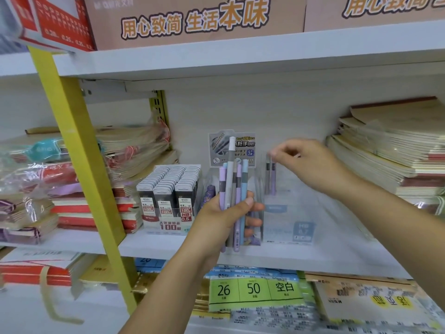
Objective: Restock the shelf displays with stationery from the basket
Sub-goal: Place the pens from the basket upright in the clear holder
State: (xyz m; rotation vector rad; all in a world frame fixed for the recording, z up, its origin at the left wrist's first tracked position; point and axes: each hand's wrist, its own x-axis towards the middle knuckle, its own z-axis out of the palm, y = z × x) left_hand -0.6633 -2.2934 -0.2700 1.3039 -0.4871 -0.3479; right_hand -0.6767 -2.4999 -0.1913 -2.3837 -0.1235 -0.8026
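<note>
our left hand [231, 213] is wrapped around a bundle of pens [232, 189], held upright just in front of the clear display box [286, 213] on the white shelf [168, 244]. our right hand [305, 162] pinches the tops of two pens [271, 177] that stand in the box's back slot. we judge the step is seating these upright: lower them straight, let go only when they rest on the bottom, keep the bundle clear of the box wall. the basket is out of view.
</note>
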